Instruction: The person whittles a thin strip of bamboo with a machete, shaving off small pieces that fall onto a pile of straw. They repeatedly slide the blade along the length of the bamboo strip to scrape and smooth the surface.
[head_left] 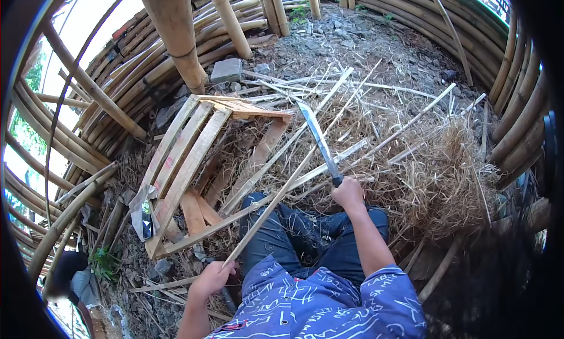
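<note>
My left hand (211,278) is closed around the near end of a long, thin bamboo strip (271,208), which slants up and away to the right over my lap. In my right hand (348,193) is the dark handle of a machete (318,136), its long blade pointing forward and slightly left. The blade lies just right of the strip in this view. Below both hands are my legs in dark trousers (267,230), dusted with shavings. A dark, slim object (228,298) shows beside my left wrist, partly hidden.
A slatted wooden crate (197,160) lies tipped at left. Curly bamboo shavings (435,189) pile up at right, with loose strips (411,125) across them. A grey block (227,71) sits by a thick bamboo post (176,34). Stacked bamboo poles (411,7) ring the area. Another person (73,268) is at lower left.
</note>
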A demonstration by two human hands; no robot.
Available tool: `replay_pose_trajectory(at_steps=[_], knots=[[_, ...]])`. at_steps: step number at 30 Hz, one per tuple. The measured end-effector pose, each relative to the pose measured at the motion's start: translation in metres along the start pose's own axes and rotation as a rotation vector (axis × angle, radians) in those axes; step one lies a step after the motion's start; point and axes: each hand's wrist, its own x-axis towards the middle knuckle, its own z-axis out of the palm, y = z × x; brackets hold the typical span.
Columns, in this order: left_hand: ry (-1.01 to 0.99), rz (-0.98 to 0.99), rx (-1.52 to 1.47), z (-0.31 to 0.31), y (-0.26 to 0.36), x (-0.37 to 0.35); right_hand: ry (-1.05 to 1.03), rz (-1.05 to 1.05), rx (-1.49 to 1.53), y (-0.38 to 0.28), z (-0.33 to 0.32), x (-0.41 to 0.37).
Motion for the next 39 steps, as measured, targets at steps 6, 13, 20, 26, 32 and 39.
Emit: replay_pose_trajectory(at_steps=[6, 13, 20, 26, 32, 39], knots=[[0.017, 0.015, 0.059, -0.01, -0.007, 0.009, -0.115, -0.42, -0.037, -0.025, 0.015, -0.048], [0.008, 0.165, -0.001, 0.007, -0.026, 0.01, -0.006, -0.413, -0.182, 0.017, 0.0, 0.017], [-0.106, -0.047, 0.094, 0.015, -0.021, 0.02, 0.154, -0.125, -0.109, 0.062, 0.004, 0.009], [-0.009, -0.02, 0.103, 0.008, -0.013, 0.017, -0.038, -0.209, 0.017, 0.002, 0.012, -0.041], [-0.011, 0.001, 0.056, 0.01, -0.043, 0.014, -0.202, -0.616, -0.084, -0.038, 0.033, -0.047], [-0.053, 0.078, -0.074, -0.003, -0.057, -0.01, -0.033, -0.129, -0.12, 0.026, 0.016, 0.004]])
